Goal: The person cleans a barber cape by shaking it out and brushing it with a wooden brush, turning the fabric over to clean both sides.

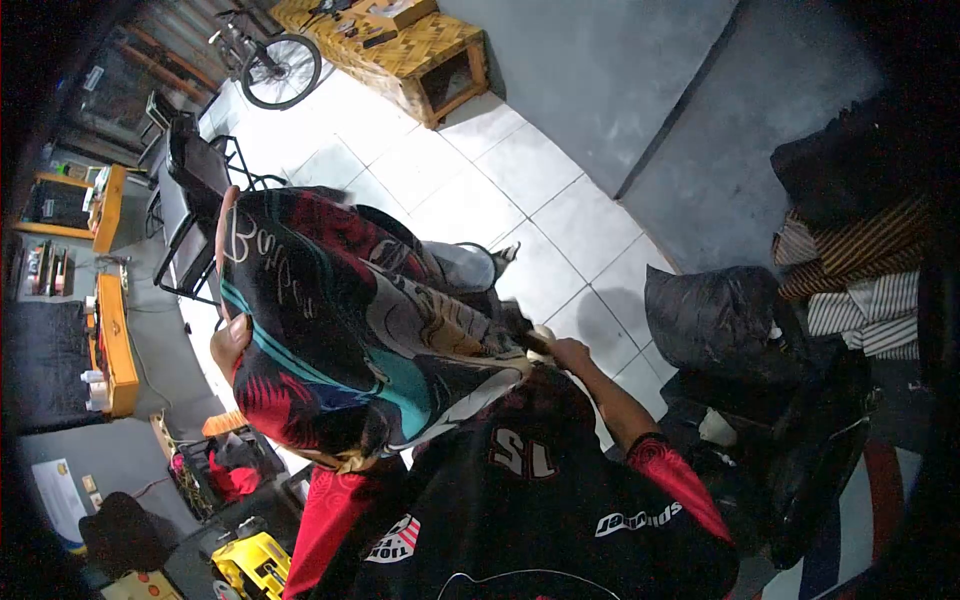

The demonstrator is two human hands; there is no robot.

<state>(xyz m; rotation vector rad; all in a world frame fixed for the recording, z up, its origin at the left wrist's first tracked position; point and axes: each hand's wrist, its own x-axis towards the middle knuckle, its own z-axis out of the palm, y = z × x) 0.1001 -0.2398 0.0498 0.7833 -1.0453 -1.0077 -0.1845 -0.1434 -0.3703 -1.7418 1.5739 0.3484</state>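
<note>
A large printed cloth (pixel 340 320), black with teal, red, white and grey patterns and white lettering, hangs spread and creased in front of my body. At its left edge my left hand (pixel 231 342) grips it; most of that hand and the forearm are behind the fabric. My right hand (pixel 562 350) is closed at the cloth's right end, beside a small pale and dark part that I cannot make out. The black and red jersey (pixel 520 500) I wear shows below the cloth.
A black bench (pixel 195 165) stands at the left. Farther off are a bicycle (pixel 280 72) and a woven-topped table (pixel 400 50). Piled fabrics (pixel 860 270) and a black plastic bag (pixel 710 310) lie on the right. A yellow case (pixel 252 562) is at lower left.
</note>
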